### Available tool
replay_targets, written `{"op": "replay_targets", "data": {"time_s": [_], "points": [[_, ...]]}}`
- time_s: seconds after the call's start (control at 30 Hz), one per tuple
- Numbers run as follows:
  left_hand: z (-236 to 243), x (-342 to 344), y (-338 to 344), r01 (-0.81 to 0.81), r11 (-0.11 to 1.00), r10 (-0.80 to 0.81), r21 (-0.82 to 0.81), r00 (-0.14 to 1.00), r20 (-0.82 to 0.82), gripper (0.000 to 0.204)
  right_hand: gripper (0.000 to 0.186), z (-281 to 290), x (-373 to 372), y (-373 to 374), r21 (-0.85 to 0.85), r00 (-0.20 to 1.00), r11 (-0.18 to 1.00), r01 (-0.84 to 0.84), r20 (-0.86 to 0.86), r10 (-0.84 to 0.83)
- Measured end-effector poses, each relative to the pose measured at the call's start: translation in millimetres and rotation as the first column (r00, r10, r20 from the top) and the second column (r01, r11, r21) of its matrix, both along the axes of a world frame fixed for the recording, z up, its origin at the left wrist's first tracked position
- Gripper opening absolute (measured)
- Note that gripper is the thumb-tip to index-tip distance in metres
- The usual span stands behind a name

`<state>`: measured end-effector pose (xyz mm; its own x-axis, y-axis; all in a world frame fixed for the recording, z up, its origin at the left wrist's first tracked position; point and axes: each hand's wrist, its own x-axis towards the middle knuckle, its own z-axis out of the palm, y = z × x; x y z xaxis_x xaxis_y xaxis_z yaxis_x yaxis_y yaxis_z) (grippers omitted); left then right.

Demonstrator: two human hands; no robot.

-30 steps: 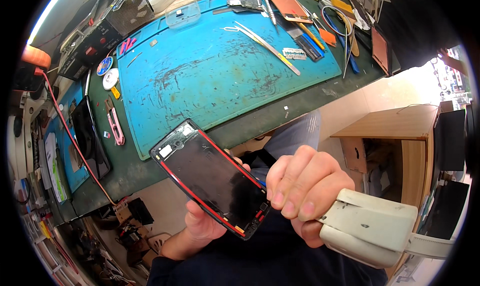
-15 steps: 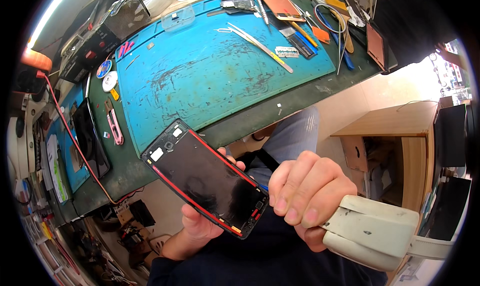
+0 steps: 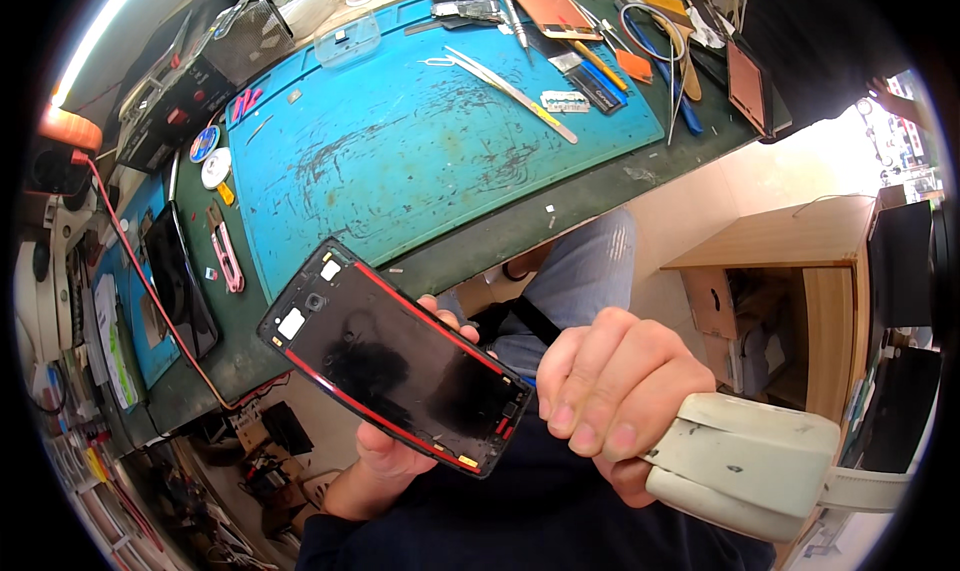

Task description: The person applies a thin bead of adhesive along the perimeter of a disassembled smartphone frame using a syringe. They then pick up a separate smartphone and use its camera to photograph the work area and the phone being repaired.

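My left hand (image 3: 392, 454) holds a black phone frame (image 3: 385, 356) from beneath, over my lap at the bench's front edge. Red strips run along the frame's two long sides, and small white patches sit at its upper left end. The dark middle is glossy with smeared reflections. Just right of the frame, my right hand (image 3: 625, 391) is closed, fingers curled; whatever it grips is hidden. A bit of blue shows between it and the frame. A pale grey box-like thing (image 3: 745, 466) covers the wrist area of my right hand.
A scratched blue mat (image 3: 400, 161) lies on the dark green bench. On it are tweezers (image 3: 515, 96) and razor blades (image 3: 565, 101). A pink cutter (image 3: 227, 256) and a dark phone (image 3: 183, 281) lie left. Hand tools crowd the far right; a wooden cabinet (image 3: 770, 236) stands right.
The phone frame in my left hand has shifted a little left and tilted, so its reflections changed. My right hand has barely moved.
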<state>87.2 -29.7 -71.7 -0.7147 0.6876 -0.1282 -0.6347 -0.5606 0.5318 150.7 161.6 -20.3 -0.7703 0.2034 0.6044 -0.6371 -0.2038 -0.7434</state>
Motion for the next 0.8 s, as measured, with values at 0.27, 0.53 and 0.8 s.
{"op": "replay_targets", "data": {"time_s": [0.27,0.53,0.8], "points": [[-2.3,-3.0,-1.9,0.025,0.999,-0.025,0.032,1.000,-0.008,0.125,0.025,0.8,0.1,6.3,0.015,0.999,0.999,-0.033,0.017,0.032],[-4.3,-7.8,-4.4,0.012,1.000,-0.011,0.029,1.000,-0.026,0.124,0.018,6.3,-3.2,2.9,0.006,0.998,1.000,-0.025,0.059,0.024],[-7.3,-7.8,-5.3,0.013,0.999,-0.012,0.032,0.999,-0.045,0.124,0.016,7.1,-3.9,3.2,0.021,0.996,1.000,-0.020,0.087,0.018]]}}
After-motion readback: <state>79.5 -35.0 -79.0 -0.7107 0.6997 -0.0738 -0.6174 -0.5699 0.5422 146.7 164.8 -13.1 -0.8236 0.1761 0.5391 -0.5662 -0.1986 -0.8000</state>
